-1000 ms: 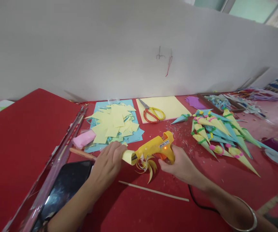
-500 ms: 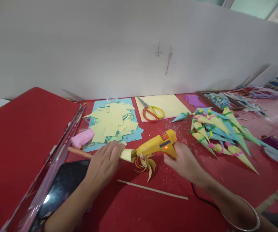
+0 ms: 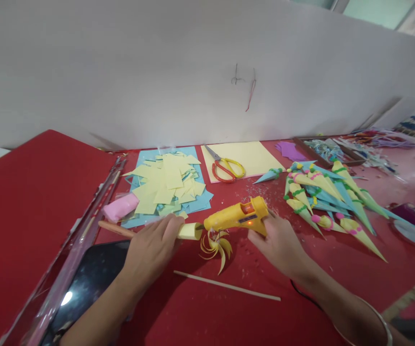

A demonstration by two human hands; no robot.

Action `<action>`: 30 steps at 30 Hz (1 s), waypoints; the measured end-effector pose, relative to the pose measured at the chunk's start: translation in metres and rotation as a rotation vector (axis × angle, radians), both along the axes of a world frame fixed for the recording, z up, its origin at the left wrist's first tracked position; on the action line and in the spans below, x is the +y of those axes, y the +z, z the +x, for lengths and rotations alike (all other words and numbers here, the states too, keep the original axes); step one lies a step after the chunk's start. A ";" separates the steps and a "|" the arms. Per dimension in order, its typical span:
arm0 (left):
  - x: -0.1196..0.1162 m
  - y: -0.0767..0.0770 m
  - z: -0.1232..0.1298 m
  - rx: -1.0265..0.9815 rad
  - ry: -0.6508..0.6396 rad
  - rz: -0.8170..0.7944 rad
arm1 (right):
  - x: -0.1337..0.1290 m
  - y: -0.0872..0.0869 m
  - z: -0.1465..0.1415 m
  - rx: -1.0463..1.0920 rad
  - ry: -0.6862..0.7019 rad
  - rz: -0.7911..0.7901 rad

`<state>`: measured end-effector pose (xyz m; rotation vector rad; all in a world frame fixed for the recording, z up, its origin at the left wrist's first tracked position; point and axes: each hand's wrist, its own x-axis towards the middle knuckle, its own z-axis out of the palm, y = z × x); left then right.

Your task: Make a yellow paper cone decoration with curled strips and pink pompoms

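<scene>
My left hand point(image 3: 157, 247) is wrapped round a rolled yellow paper point(image 3: 190, 231), whose end sticks out to the right. A brown stick point(image 3: 116, 229) shows on the left side of that hand. My right hand point(image 3: 281, 240) grips a yellow glue gun point(image 3: 236, 215) with a small orange light lit. The gun's nozzle touches or nearly touches the open end of the roll. Just below the nozzle lies a curled yellow paper piece point(image 3: 219, 248) with several thin curved strips. A thin pale stick point(image 3: 227, 285) rests on the red table nearer to me.
Cut yellow and blue papers point(image 3: 167, 180) are piled behind my left hand, near a pink lump point(image 3: 121, 207). Scissors point(image 3: 225, 166) lie on a yellow sheet point(image 3: 256, 156). Several decorated paper cones point(image 3: 323, 190) are at the right. A black shiny object point(image 3: 95, 269) lies at the left.
The glue gun has tilted flatter, and my right hand has moved slightly right. The end of the yellow roll has turned a little, so less of its opening shows.
</scene>
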<state>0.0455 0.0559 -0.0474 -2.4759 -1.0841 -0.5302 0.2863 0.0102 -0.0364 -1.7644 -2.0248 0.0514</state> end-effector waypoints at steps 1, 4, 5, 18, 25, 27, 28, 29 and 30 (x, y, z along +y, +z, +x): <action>0.000 0.000 0.000 0.006 0.012 -0.005 | 0.000 -0.001 0.000 -0.013 -0.004 0.008; 0.000 -0.001 -0.001 0.024 0.057 -0.050 | 0.000 -0.002 0.000 -0.047 -0.009 0.033; -0.001 -0.001 -0.001 0.036 0.081 -0.081 | 0.000 -0.003 0.000 -0.059 -0.009 0.037; -0.003 0.008 0.007 0.185 0.290 -0.485 | 0.001 -0.008 -0.002 0.046 0.073 0.035; -0.005 0.011 0.008 0.190 0.291 -0.577 | 0.000 -0.004 -0.001 0.008 0.062 -0.024; -0.005 0.012 0.010 0.195 0.300 -0.603 | 0.000 -0.003 0.000 -0.013 0.060 -0.027; -0.005 0.013 0.011 0.197 0.303 -0.616 | 0.000 -0.003 0.000 -0.025 0.062 -0.023; -0.005 0.014 0.012 0.199 0.304 -0.629 | 0.000 -0.003 0.001 -0.036 0.063 -0.016; -0.005 0.014 0.013 0.201 0.304 -0.640 | 0.000 -0.004 0.001 -0.048 0.062 -0.007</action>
